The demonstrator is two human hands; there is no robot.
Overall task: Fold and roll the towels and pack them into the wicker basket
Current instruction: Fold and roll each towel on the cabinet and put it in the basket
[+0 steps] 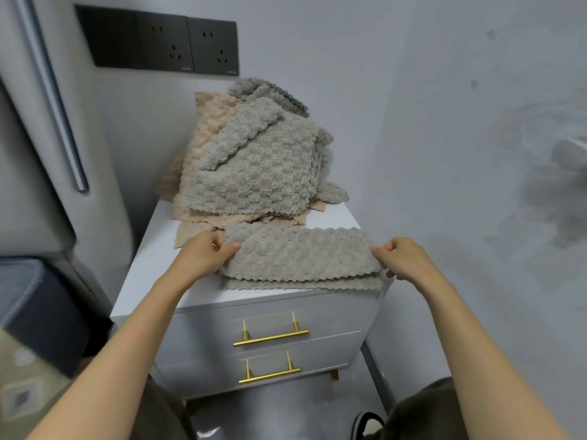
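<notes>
While the left hand (203, 252) and the right hand (401, 260) each pinched one end of a grey towel (298, 255), the folding step looked half done. The towel was fluffy and bumpy with wavy edges, lying as a long strip at the front of the white cabinet (149, 268). Next it probably needed rolling from one end, and no basket was in sight.

This looks like a room in a home: centre frame, a white drawer cabinet (203, 338) with brass handles (271, 337) stands against a grey wall (349, 58), a heap of towels (254, 173) on top; black wall sockets (158, 42) sit upper left, a patterned rug (25, 398) lower left.
</notes>
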